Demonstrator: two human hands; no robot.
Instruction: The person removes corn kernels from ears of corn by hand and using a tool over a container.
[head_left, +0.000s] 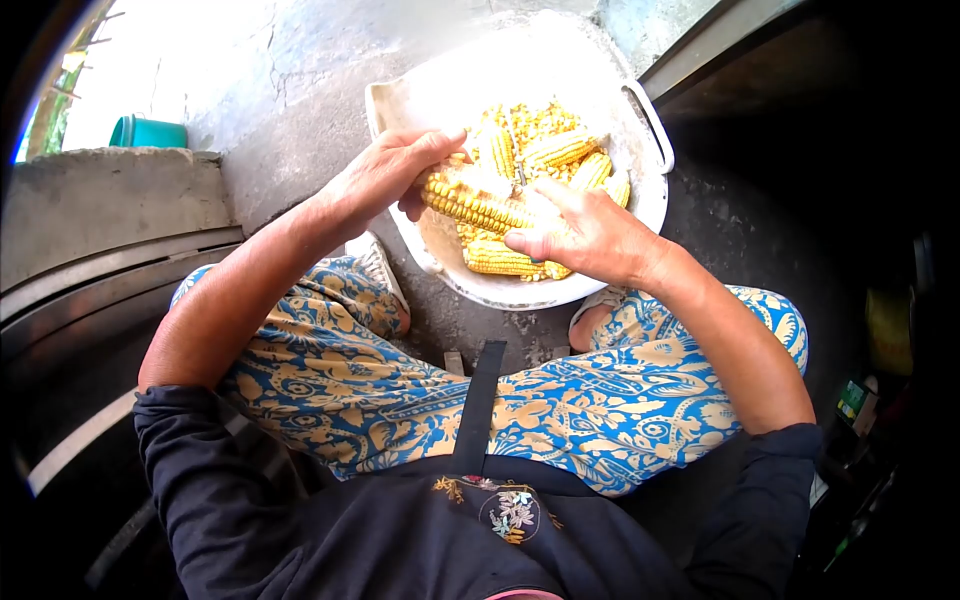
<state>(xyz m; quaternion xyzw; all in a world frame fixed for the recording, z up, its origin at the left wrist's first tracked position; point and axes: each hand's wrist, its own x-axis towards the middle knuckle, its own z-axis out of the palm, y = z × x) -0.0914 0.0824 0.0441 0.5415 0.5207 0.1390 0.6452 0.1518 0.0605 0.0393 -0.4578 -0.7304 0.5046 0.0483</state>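
Observation:
A yellow corn cob [470,203] with some rows of kernels stripped lies between my two hands, above a white basin [400,110]. My left hand [405,172] is wrapped round the cob's left end. My right hand [585,230] closes on its right end, the thumb along the near side. Below them in the basin are more whole cobs [500,258] and loose kernels [540,122]. A thin dark metal piece [518,172] shows among the corn, partly hidden by my right hand.
The basin stands on a grey concrete floor [300,130] between my feet. A low concrete ledge [110,205] is at the left, with a teal container [150,132] behind it. A dark strap [480,410] hangs over my patterned trousers. The right side is dark.

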